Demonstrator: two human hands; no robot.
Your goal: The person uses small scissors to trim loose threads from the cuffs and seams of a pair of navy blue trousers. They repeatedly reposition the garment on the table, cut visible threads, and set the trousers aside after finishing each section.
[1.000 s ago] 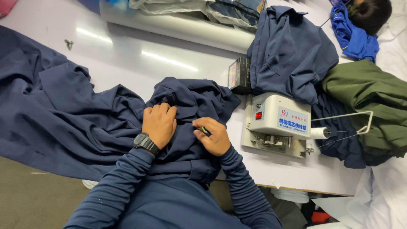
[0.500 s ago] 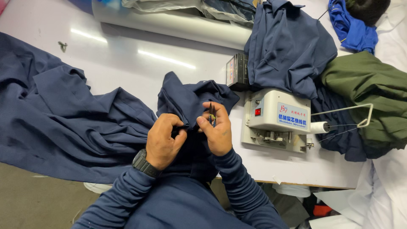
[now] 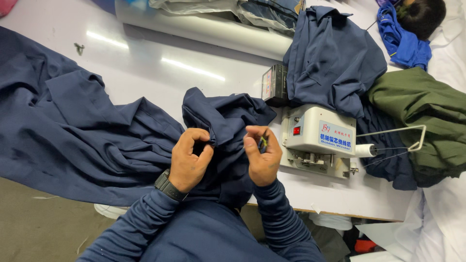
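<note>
A large navy blue garment [image 3: 87, 131] lies spread over the left of the white table [image 3: 145, 63], bunched up in front of me. My left hand [image 3: 190, 157], with a black watch on its wrist, pinches a fold of this navy cloth between thumb and fingers. My right hand [image 3: 262, 154] is closed around a small dark tool with a yellowish part [image 3: 263, 142], held just right of the raised fold. Both hands are close together above the table's near edge.
A white bobbin winder machine [image 3: 318, 138] with a wire arm stands right of my hands, a small dark box [image 3: 274, 85] behind it. Navy [image 3: 330, 58], green [image 3: 422, 111] and blue [image 3: 403, 34] garments pile at the right. A long grey roll [image 3: 204, 29] lies at the back.
Both hands have lifted off the bunched cloth and pulled toward me. The left hand went from pressing flat to pinching a fold, and the right hand raised the small tool.
</note>
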